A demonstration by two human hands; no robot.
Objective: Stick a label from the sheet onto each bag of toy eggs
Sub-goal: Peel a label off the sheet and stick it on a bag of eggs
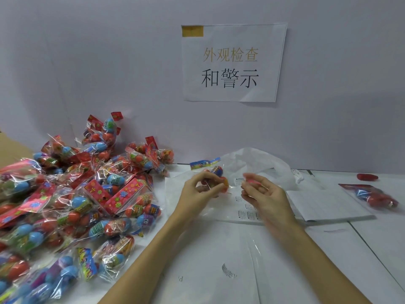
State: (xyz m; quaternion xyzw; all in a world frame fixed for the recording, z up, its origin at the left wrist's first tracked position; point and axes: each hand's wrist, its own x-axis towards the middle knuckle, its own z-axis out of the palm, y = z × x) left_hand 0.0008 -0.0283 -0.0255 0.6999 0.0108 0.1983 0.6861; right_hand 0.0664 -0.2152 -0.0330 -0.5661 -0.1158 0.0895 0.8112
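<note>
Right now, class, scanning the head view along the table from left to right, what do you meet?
Pile of egg bags → left hand gripping one bag → right hand → lone bag lying far right.

Pale lavender wall fills the bkgd, evenly lit. White paper sign w/ printed characters hangs flat on it, yellow tape at top-left corner. White table below.
</note>
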